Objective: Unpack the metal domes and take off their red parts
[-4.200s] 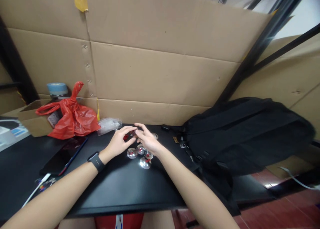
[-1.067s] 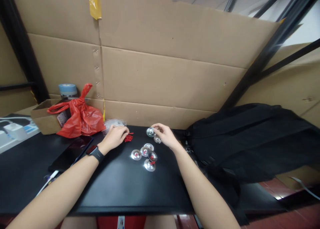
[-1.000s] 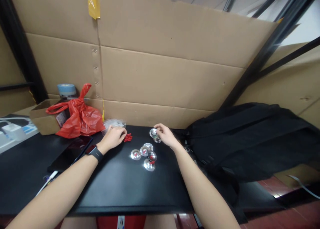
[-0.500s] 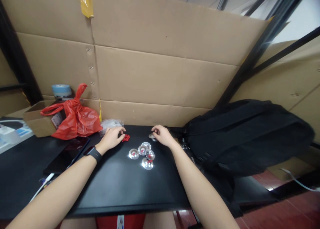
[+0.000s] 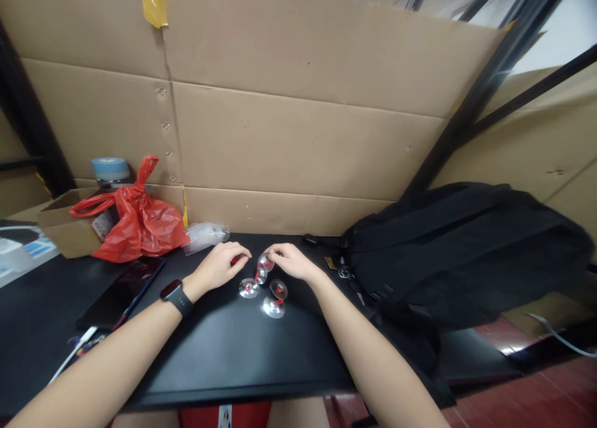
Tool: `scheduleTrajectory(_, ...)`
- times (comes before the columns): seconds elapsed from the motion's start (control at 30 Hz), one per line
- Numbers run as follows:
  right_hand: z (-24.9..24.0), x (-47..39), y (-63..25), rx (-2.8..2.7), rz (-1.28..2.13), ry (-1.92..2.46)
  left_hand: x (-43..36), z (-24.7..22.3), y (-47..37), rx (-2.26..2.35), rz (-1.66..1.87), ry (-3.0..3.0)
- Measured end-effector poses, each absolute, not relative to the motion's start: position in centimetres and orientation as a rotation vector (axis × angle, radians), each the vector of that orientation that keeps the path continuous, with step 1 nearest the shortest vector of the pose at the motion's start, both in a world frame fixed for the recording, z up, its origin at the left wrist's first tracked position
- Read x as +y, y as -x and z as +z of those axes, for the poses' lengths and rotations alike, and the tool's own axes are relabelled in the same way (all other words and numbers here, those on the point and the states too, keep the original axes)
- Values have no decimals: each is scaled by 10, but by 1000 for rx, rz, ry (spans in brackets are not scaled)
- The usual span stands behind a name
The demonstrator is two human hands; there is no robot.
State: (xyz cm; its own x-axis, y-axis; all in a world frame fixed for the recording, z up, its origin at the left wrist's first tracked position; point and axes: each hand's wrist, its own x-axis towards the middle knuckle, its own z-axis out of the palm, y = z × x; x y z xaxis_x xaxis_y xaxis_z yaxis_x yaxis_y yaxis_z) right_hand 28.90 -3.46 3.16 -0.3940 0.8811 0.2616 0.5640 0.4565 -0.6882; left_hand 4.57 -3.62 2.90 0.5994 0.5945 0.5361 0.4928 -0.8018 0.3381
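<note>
My right hand [image 5: 293,261] has thumb and fingers closed on a small metal cymbal [image 5: 266,263] with red cord at its centre. Just below it, a tilted cymbal [image 5: 261,275] overlaps the group. To its left lies another cymbal [image 5: 249,288] on the black table. Closer to me, one cymbal [image 5: 278,288] leans over a bright cymbal [image 5: 273,307], red cord between them. My left hand [image 5: 222,263], palm down, curves over a bunch of red cord [image 5: 236,260]. Its thumb and fingertips are apart, the cord partly hidden beneath them.
A clear plastic bag [image 5: 205,236] and a red plastic bag [image 5: 142,219] lie behind my left hand. A phone [image 5: 122,294] with a white cable is at the left. On the right rests a black backpack [image 5: 461,254]. A cardboard wall [image 5: 298,142] closes off the back.
My right hand has moved left to the cymbal group and grips one there. My left hand has shifted right, over the red cord. Cymbals seen under my right hand earlier no longer show there.
</note>
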Motion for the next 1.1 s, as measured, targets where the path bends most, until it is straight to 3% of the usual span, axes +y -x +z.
scheduleTrajectory(0.2, 34, -51, -258, -1761, 1081, 959, -51, 29, -61, 902, 1066, -2575)
scheduleTrajectory(0.4, 32, -55, -248, -1662, 1166, 821, -45, 28, -61, 966, 1117, -2556)
scheduleTrajectory(0.73, 30, -16, -327, -1642, 291, 1288, -6, 28, -16, 1204, 1139, -2578)
scheduleTrajectory(1.1, 2, -2, -326, -2062, 129, 1465, 0, 19, -11, 1180, 958, -2628)
